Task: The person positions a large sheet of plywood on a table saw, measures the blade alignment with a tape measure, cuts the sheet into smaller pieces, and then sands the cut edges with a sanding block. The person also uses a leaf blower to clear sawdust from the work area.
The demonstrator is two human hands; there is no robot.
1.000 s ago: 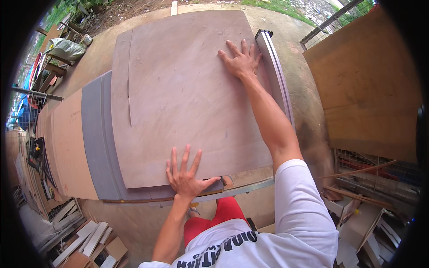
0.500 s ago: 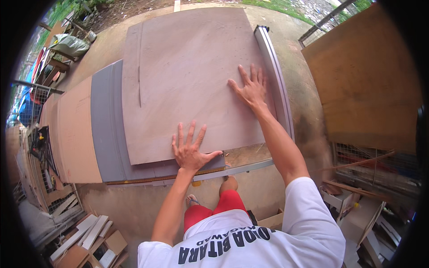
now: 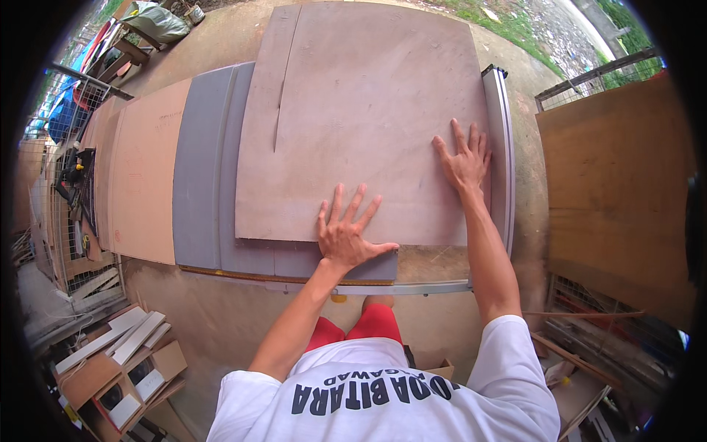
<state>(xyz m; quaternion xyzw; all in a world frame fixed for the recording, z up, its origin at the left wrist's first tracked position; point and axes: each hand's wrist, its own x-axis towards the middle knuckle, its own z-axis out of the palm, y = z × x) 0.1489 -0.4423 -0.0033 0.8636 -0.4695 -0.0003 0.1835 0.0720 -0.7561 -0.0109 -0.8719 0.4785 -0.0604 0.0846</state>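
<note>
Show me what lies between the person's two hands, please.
In the head view, only a bare stretch of the large brownish board lies between the left hand and the right hand.

Looks like a woodworking workshop, half outdoors. Shows as much in a broad grey-topped counter (image 3: pixel 205 169), with a straight silver metal rail (image 3: pixel 502 162) along the right edge, a narrow yellow-brown strip (image 3: pixel 236 274) along the near edge and a large flat brownish wooden sheet (image 3: pixel 361 125) on top. Has wide pinkish-tan boards (image 3: pixel 143 177) beside the left edge. Keeps white and brown cut board pieces (image 3: pixel 140 339) heaped on a concrete floor (image 3: pixel 221 317) off the near left corner. Has a big brown wooden panel (image 3: pixel 618 191) beyond the right edge. Is partly closed in by grey wire mesh (image 3: pixel 48 132); opens past the far right corner onto green grass (image 3: pixel 508 31).
</note>
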